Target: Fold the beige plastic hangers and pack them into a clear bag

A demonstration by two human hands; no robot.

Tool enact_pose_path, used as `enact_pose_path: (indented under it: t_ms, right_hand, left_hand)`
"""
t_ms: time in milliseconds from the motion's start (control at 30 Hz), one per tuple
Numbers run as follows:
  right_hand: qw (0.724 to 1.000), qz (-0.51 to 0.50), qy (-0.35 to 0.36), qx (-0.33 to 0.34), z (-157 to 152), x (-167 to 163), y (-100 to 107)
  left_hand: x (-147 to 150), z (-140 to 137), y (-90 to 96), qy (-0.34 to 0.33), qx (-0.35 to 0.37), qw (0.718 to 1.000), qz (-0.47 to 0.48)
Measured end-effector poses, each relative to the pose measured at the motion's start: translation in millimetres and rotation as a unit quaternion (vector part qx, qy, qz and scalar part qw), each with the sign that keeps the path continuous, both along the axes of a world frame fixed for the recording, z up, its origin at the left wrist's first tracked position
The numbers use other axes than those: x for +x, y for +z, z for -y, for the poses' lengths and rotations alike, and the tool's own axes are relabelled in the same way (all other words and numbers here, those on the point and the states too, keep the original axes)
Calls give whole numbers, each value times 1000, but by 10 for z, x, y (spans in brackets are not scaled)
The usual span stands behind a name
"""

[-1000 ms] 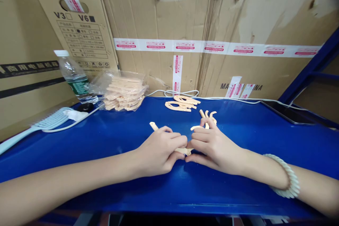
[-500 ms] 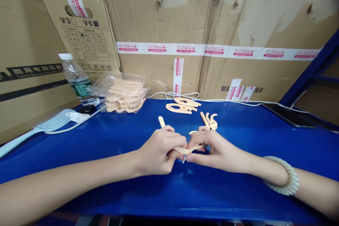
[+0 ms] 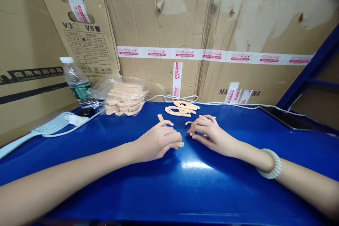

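My left hand [image 3: 161, 141] is closed around a long beige hanger arm [image 3: 179, 144]; its far end pokes out above the knuckles. To the right, my right hand [image 3: 209, 134] has bent fingers around a small curved beige hook [image 3: 188, 123], which is mostly covered by the fingers. Other beige parts lie under or just behind that hand, largely hidden. Behind both hands, beige folding hangers [image 3: 180, 111] rest on the blue table [image 3: 164, 187].
A clear bag [image 3: 125, 97] of beige pieces lies at back left, near a water bottle [image 3: 78, 84], a black round lid [image 3: 86, 112] and a light-blue hairbrush [image 3: 50, 124]. A white cable [image 3: 233, 104] runs along cardboard [image 3: 159, 17]. A dark flat device [image 3: 286, 118] lies back right.
My hands, which met over the beige parts, are now apart. The right hand has moved back with the curved hook, over the loose parts; the left keeps the long arm, slightly farther back.
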State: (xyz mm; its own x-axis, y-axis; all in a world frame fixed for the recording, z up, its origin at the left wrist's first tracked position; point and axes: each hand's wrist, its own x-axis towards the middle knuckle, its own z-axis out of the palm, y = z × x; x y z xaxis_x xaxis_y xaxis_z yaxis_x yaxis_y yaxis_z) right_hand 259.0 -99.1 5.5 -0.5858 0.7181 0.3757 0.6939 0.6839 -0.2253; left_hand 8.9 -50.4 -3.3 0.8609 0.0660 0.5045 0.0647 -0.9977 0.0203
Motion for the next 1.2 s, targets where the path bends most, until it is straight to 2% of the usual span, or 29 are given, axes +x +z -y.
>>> enact_pose_path:
  t_ms: [133,333,467,633,800,900,967,1033,1133,1200]
  right_hand:
    - [999,-35,15,-28,-51,-6,-40]
    - [995,-90,-27,-33,-149,264,217]
    - [997,-61,-18,-48,-147,319,256]
    - [999,1,19,-44,-46,136,154]
    - [997,9,55,-55,27,15,85]
    - [994,-10,80,-74,51,-6,112]
    - [995,-35,69,-67,47,23,168]
    - [998,-41,24,-52,23,93,238]
    - [998,-1,-26,-50,-31,231,308]
    - [997,39,-17,-58,-62,294,306]
  left_hand:
    - [-9,-73,0,19,-25,999,-16]
    - [-31,-134,6,33,-87,995,-33]
    - [-29,-118,21,40,-108,993,-16]
    - [-6,-43,48,51,-87,995,-10]
    - [-7,-36,24,76,-58,995,-23]
    - [-16,-62,9,96,-43,994,-24]
    - [-21,-74,5,107,-35,993,-22]
    - [-22,-77,3,116,-26,993,-19]
    - [-18,-70,-5,124,-11,992,-14]
    - [-14,-62,-13,125,1,992,-12]
